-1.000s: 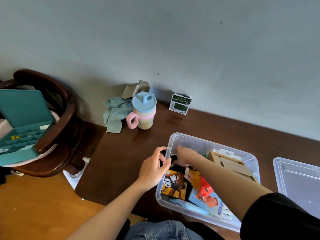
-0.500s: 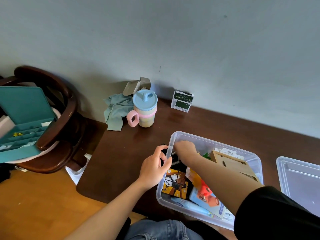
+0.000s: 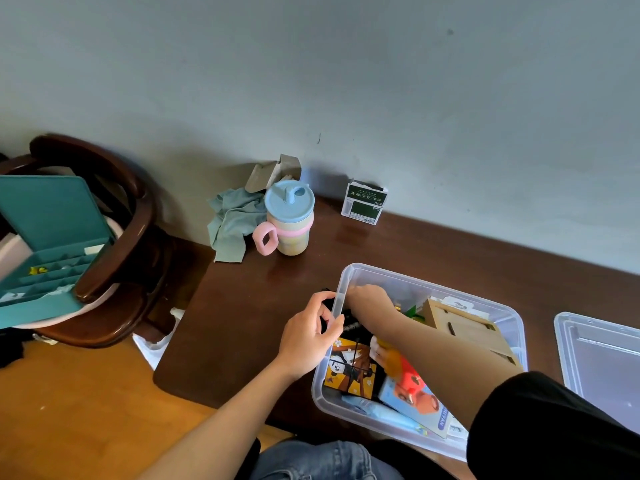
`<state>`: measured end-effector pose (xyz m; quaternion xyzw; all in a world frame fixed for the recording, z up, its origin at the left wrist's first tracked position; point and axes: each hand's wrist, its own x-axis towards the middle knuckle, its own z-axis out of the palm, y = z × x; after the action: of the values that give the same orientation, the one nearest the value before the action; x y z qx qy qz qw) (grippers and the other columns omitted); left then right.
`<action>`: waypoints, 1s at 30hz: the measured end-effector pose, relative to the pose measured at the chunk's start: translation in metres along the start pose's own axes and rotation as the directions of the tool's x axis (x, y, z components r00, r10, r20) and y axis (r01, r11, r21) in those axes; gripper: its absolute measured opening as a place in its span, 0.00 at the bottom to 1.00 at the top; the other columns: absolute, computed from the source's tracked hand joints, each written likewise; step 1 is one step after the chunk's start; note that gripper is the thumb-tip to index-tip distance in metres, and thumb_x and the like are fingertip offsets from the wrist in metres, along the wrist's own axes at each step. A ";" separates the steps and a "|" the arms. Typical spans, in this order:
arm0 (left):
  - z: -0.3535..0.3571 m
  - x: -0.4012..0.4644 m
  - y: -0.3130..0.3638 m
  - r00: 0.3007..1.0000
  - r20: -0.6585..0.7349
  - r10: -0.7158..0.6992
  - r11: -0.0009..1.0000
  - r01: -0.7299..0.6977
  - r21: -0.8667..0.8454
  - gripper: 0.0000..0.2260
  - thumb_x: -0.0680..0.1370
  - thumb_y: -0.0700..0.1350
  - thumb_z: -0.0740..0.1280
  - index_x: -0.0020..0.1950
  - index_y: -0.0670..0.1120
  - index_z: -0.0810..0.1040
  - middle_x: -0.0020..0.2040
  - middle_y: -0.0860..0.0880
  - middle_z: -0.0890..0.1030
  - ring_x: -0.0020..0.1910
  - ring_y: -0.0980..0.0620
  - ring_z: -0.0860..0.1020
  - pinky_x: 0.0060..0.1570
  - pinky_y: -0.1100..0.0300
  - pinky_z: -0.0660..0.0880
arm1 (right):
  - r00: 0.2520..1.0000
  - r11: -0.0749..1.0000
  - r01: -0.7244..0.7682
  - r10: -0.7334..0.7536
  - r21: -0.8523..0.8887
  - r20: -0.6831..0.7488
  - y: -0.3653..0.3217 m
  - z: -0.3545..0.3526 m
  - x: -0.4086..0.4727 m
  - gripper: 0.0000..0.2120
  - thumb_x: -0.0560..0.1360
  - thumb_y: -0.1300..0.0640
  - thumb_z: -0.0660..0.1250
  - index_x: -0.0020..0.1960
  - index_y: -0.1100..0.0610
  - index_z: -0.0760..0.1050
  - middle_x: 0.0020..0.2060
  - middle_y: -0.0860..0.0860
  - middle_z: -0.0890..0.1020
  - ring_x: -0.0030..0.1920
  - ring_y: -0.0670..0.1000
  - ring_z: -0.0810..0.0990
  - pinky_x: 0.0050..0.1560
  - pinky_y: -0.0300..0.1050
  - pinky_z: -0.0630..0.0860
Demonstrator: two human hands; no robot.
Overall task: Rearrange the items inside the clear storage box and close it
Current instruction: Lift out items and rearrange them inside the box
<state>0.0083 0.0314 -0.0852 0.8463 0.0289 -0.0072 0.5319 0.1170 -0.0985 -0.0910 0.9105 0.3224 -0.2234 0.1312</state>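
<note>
Left hand (image 3: 309, 337) pinching the near-left wall of the clear plastic storage box (image 3: 346, 277), right hand (image 3: 369, 299) buried inside among the toys, grip impossible to tell. Could easily drag the box off the dark wooden table (image 3: 263, 306) edge, or leave stuff piled too high for the clear lid (image 3: 602, 355).

On the dark wooden table (image 3: 242, 323), back by the wall, there's a sippy cup (image 3: 289, 218) with a blue lid and pink handle. A crumpled teal cloth (image 3: 232, 221) lies touching it on the left, some torn cardboard (image 3: 273, 171) behind. Small green-and-white carton (image 3: 363, 202) stands to the right. Off left, a dark wooden chair (image 3: 114, 209) holds an open teal compartment case (image 3: 48, 237).
</note>
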 end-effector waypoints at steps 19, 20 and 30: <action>0.003 0.001 -0.002 1.000 -0.024 0.020 0.999 -0.019 0.040 0.15 0.78 0.50 0.65 0.64 0.51 0.70 0.37 0.61 0.77 0.29 0.57 0.75 0.31 0.68 0.71 | 0.988 0.996 0.041 -0.052 0.075 0.145 0.001 -0.008 -0.023 0.11 0.78 0.61 0.61 0.57 0.57 0.77 0.47 0.53 0.82 0.46 0.56 0.80 0.39 0.46 0.75; 0.003 0.001 -0.002 1.000 -0.026 0.015 0.999 -0.014 0.039 0.15 0.78 0.50 0.65 0.64 0.51 0.71 0.36 0.60 0.77 0.29 0.57 0.75 0.31 0.68 0.71 | 0.989 0.998 0.058 -0.063 0.040 0.135 -0.001 -0.008 -0.022 0.09 0.77 0.60 0.62 0.55 0.57 0.77 0.46 0.54 0.82 0.46 0.57 0.81 0.39 0.47 0.75; 0.001 0.001 0.000 1.000 -0.021 0.009 0.998 -0.008 0.062 0.16 0.77 0.51 0.65 0.64 0.52 0.70 0.34 0.60 0.77 0.27 0.57 0.74 0.30 0.66 0.71 | 0.982 0.998 0.038 -0.026 -0.059 0.187 -0.015 -0.011 -0.019 0.10 0.76 0.64 0.63 0.57 0.58 0.75 0.48 0.53 0.81 0.48 0.56 0.80 0.40 0.45 0.72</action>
<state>0.0097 0.0303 -0.0856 0.8625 0.0305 0.0031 0.5052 0.0975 -0.0928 -0.0735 0.8758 0.3300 -0.2993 0.1857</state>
